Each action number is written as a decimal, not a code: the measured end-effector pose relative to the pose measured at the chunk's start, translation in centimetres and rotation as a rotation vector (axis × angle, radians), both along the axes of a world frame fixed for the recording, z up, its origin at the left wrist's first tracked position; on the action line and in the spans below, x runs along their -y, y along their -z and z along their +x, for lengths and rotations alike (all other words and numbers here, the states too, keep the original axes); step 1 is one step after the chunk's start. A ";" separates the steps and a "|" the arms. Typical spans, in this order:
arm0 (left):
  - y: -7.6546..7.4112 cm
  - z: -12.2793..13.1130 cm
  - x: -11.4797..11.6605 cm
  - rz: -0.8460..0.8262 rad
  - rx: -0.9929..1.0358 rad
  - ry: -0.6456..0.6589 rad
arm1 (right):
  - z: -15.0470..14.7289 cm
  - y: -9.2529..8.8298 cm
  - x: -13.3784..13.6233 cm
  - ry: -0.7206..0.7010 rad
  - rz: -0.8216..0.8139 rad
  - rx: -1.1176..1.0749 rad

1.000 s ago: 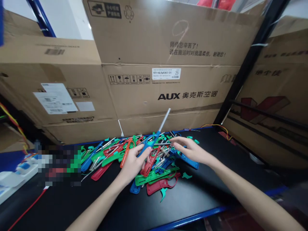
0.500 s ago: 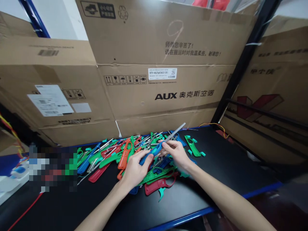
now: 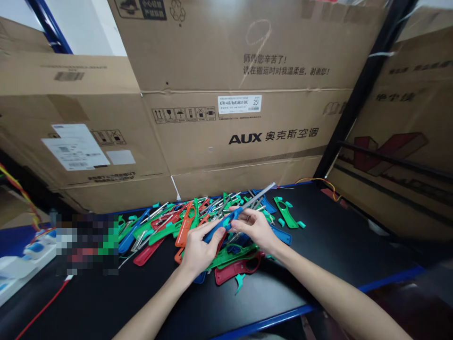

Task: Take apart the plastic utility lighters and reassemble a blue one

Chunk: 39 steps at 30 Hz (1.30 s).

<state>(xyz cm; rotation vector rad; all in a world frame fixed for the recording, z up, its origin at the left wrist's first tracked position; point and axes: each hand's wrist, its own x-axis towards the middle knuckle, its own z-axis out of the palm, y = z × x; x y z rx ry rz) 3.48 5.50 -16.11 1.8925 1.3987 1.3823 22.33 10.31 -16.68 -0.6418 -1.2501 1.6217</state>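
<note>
My left hand [image 3: 198, 249] grips the blue handle of a long lighter-like tool [image 3: 231, 215] whose metal tube points up and to the right. The fingers of my right hand [image 3: 255, 228] pinch the same tool where the blue handle meets the tube. Both hands hover over a pile of blue, green, red and orange plastic handle shells [image 3: 184, 226] mixed with metal tubes on the black table [image 3: 318, 264].
Large cardboard boxes [image 3: 247, 132] wall off the back of the table. A green shell [image 3: 285, 212] and small teal pieces lie right of the pile. A white power strip [image 3: 21, 264] and a red wire [image 3: 42, 307] sit at the left. A black shelf post [image 3: 354, 104] rises on the right.
My right hand came from above the pile's right side to pinch the blue tool. The tool's tube dropped from steeply upright to a low slant toward the right.
</note>
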 end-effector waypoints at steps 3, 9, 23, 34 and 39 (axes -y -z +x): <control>0.0 -0.1 -0.1 0.000 0.004 0.005 | 0.0 0.2 0.0 0.008 -0.005 0.008; 0.3 -0.1 -0.1 -0.009 0.011 0.009 | 0.0 0.1 0.2 0.006 -0.030 -0.009; 0.3 -1.2 -0.6 0.178 -0.283 -0.076 | 0.3 -0.3 0.4 -0.029 -0.071 -0.015; 0.2 -1.8 -0.3 0.187 -0.471 -0.054 | 0.4 0.4 -0.1 0.022 -0.056 0.005; 0.2 -1.8 -0.2 0.111 -0.455 -0.073 | 0.2 0.6 -0.1 0.045 -0.038 0.018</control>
